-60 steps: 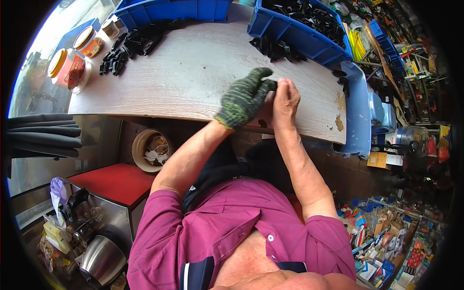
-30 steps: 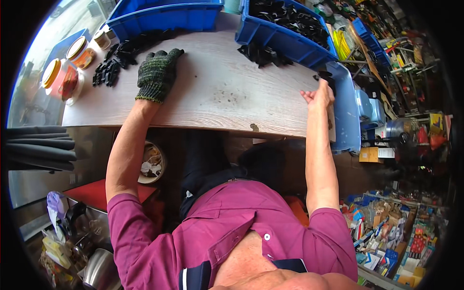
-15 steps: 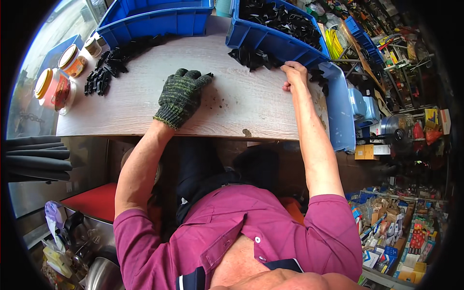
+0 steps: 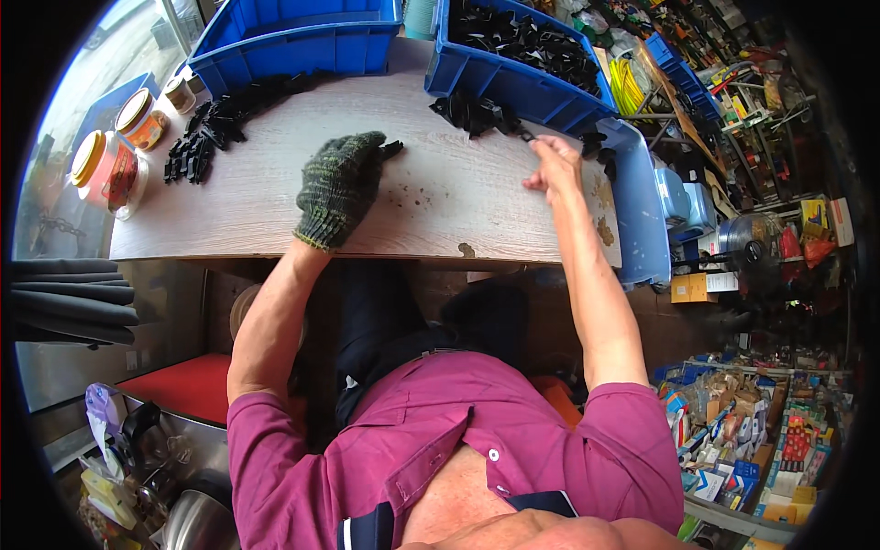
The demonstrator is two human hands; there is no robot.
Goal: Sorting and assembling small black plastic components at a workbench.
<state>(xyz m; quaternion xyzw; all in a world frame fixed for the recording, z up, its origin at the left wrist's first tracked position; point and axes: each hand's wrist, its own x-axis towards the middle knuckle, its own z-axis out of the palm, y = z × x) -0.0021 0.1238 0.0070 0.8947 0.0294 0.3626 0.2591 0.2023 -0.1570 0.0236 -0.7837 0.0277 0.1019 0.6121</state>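
Note:
My left hand (image 4: 339,183), in a dark green knitted glove, is closed above the middle of the table. A small black plastic piece (image 4: 392,148) sticks out to the right from its fingers. My bare right hand (image 4: 555,169) reaches over the table's right part, thumb apart from the stretched forefinger. Its fingertips meet a small black piece (image 4: 526,135) at the edge of a loose black heap (image 4: 472,114). On the left, a long curved pile of similar black pieces (image 4: 220,119) lies on the table.
A blue crate (image 4: 293,53) stands at the back left. Another blue crate (image 4: 513,92), full of black pieces, is at the back right. Lidded jars (image 4: 108,170) line the left edge. A light blue bin (image 4: 642,206) adjoins the table's right edge (image 4: 600,252).
My right hand has drawn slightly nearer and lower from the heap, its thumb spreading out. My left hand has turned a little, its fingers more curled around the black piece.

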